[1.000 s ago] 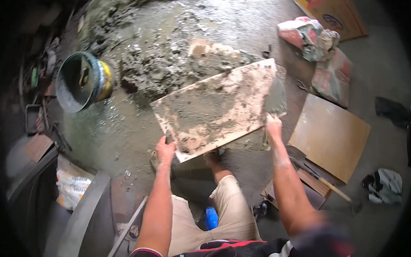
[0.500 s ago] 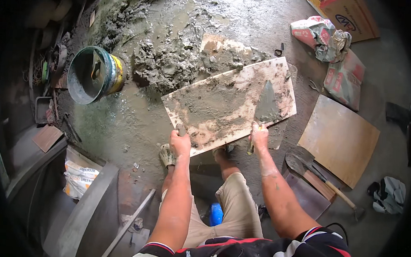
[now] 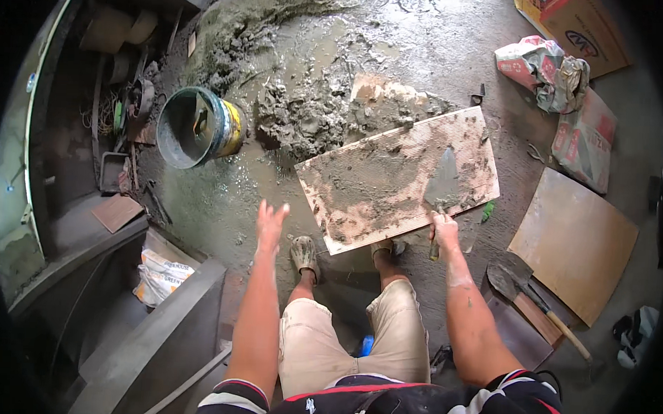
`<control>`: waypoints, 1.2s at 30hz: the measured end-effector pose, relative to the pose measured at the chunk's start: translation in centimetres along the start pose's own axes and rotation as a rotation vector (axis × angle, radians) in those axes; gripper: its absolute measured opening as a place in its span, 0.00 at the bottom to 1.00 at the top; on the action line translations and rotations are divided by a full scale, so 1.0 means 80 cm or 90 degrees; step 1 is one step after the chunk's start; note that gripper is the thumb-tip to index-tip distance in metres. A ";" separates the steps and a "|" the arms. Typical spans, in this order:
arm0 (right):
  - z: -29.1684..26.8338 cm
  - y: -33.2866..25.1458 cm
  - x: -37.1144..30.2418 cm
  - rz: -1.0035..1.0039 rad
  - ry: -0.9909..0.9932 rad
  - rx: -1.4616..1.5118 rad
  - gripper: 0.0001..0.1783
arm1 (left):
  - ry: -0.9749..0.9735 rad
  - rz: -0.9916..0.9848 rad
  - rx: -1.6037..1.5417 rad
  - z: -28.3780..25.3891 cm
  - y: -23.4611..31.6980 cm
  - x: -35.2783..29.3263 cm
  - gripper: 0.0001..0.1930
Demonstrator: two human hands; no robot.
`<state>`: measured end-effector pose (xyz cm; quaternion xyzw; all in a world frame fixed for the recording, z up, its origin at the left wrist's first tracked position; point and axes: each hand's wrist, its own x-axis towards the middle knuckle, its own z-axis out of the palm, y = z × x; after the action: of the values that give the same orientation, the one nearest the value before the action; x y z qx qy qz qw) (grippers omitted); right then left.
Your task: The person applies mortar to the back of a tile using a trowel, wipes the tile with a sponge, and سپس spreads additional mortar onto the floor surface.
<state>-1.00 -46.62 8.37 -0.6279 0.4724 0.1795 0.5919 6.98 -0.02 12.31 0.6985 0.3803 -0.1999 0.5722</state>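
While the person crouches over the wet floor:
right hand (image 3: 443, 229): fist closed round a grey steel trowel (image 3: 441, 190)
left hand (image 3: 270, 221): spread open, holding nothing
large ribbed tile smeared with grey mortar (image 3: 391, 181): under the trowel blade
mortar pile (image 3: 305, 118), dirty bucket (image 3: 197, 126): farther, left

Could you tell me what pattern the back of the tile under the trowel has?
Fine parallel ridges, pale beige, smeared with grey mortar on the tile; seen in the head view.
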 end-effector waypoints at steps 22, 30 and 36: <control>-0.078 -0.091 0.037 -0.265 0.203 -0.365 0.25 | -0.154 -0.154 -0.124 0.064 -0.083 0.058 0.15; 0.212 -0.078 -0.102 -0.155 -0.192 -0.624 0.29 | -0.160 -0.159 -0.207 0.075 -0.113 0.073 0.24; 0.290 -0.169 -0.064 -0.278 -0.250 -0.657 0.26 | -0.199 -0.205 -0.257 0.096 -0.104 0.065 0.17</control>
<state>15.10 -25.50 14.71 -0.8723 0.0658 0.3727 0.3095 5.15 -5.30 1.13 0.4620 0.4255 -0.3132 0.7123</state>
